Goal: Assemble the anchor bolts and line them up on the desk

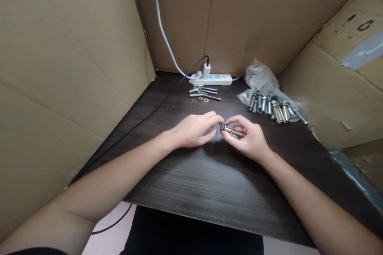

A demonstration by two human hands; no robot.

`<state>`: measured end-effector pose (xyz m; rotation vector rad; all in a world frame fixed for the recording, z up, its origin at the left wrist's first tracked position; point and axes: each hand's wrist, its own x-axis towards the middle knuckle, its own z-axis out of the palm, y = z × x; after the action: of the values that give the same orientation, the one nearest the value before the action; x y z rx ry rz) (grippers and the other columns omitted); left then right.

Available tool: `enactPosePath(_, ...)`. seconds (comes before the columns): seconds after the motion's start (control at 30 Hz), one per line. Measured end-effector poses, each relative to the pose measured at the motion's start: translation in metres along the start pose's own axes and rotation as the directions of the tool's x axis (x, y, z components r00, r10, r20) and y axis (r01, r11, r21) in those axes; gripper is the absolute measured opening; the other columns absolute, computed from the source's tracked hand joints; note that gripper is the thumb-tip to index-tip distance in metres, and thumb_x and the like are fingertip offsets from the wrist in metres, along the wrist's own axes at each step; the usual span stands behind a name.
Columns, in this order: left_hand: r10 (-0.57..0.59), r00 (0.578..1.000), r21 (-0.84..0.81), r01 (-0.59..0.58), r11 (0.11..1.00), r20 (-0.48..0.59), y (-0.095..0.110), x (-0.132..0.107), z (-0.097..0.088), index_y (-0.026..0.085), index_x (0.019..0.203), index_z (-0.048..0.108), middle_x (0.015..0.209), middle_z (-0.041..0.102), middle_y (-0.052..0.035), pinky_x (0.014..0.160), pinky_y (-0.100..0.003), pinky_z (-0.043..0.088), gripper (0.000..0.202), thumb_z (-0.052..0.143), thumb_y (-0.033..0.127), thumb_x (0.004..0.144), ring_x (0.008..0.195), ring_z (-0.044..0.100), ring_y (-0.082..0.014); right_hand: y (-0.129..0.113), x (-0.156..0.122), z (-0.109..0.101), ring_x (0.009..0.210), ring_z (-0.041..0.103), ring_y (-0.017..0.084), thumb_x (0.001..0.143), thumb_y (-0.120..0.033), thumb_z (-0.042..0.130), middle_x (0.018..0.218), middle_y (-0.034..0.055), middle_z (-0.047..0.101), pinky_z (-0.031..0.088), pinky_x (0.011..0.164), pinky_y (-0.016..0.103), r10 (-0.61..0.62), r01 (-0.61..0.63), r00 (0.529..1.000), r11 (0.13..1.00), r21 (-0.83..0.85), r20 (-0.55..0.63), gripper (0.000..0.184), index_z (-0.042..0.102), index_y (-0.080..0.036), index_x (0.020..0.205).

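A brass-coloured expansion bolt (234, 131) with a nut at its left end lies between the thumb and fingers of my right hand (254, 138), held just above the dark table (191, 183). My left hand (196, 130) is just left of the nut. Its thumb and fingers are apart and grip nothing, though one fingertip comes close to the nut; whether it touches I cannot tell. Beyond my hands lie loose bolt parts: several thin rods and sleeves (206, 95), with small washers (206, 100) and nuts among them.
At the right back, several more expansion bolts (279, 112) spill from a clear plastic bag (260, 75). A white power strip (223, 80) with a plugged-in charger (206, 71) sits at the back. A black cable (149, 114) crosses the left side. Cardboard walls (74, 67) surround the table.
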<state>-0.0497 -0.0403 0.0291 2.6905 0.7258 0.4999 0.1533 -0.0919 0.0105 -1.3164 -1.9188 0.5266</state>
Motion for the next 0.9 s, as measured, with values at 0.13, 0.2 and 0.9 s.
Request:
enactPosePath(0.13, 0.043, 0.999, 0.037, -0.043, 0.998, -0.009, 0.003, 0.0, 0.002, 0.023, 0.11, 0.048, 0.101, 0.053, -0.0015, 0.063, -0.024, 0.041, 0.021, 0.043, 0.025, 0.09, 0.07, 0.055, -0.0106, -0.001, 0.0, 0.0, 0.04, 0.031, 0.006, 0.076, -0.032, 0.063, 0.045, -0.0103, 0.037, 0.028, 0.043, 0.02, 0.005, -0.006, 1.0, 1.0, 0.024, 0.015, 0.021, 0.053, -0.019, 0.089)
enactPosePath(0.2, 0.052, 0.999, 0.046, -0.051, 0.998, -0.005, 0.003, 0.0, 0.003, 0.023, 0.11, 0.047, 0.1, 0.053, -0.0015, 0.063, -0.024, 0.041, 0.021, 0.044, 0.025, 0.09, 0.072, 0.056, -0.0112, -0.001, -0.001, 0.001, 0.04, 0.031, 0.006, 0.075, -0.031, 0.064, 0.046, -0.0103, 0.037, 0.028, 0.043, 0.02, 0.01, -0.01, 1.0, 0.999, 0.034, 0.015, 0.021, 0.053, -0.019, 0.089)
enactPosePath(0.9, -0.157, 0.987, -0.428, 0.135, 0.894, -0.017, 0.002, 0.003, 0.016, 0.018, 0.1, 0.051, 0.082, 0.059, -0.0001, 0.06, -0.023, 0.04, 0.019, 0.045, 0.032, 0.089, 0.066, 0.051, -0.0099, 0.002, -0.002, 0.007, 0.046, 0.052, 0.012, 0.076, -0.037, 0.062, 0.054, -0.0047, 0.055, 0.042, 0.047, 0.023, 0.049, -0.051, 0.999, 0.988, 0.144, 0.021, 0.026, 0.054, -0.021, 0.096)
